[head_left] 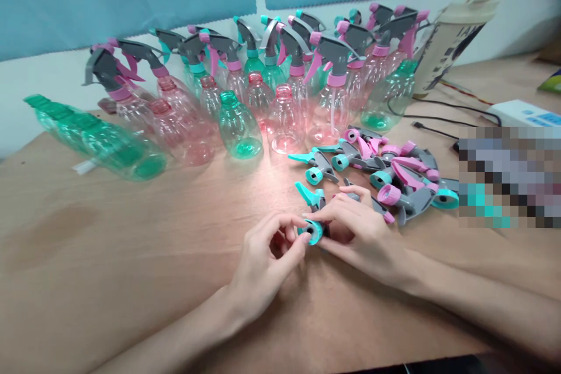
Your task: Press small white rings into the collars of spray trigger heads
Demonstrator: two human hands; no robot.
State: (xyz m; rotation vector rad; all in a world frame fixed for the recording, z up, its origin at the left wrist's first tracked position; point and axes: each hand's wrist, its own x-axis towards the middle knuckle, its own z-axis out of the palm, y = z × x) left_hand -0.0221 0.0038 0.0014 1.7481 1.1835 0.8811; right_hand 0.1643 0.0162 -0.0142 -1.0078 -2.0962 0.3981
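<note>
Between my hands is a trigger spray head [315, 234], with a turquoise collar facing left towards me and a turquoise trigger sticking up. My left hand [260, 263] is closed, thumb and index finger pinching near the collar's opening; whether a small part sits in that pinch is hidden. My right hand [366, 236] wraps its fingers round the grey body, which it mostly covers. Just beyond lies a pile of loose spray heads [409, 172], pink-and-grey and turquoise-and-grey. Behind it, an uncapped green bottle [240, 128] and an uncapped pink bottle [284, 123] stand upright.
Rows of bottles with spray heads fitted [335, 87] stand along the wall. At the left, several green bottles [94, 137] lie in a slanted row. A tall printed container [456, 29], black cables [438, 128] and a white box [521, 114] occupy the right side.
</note>
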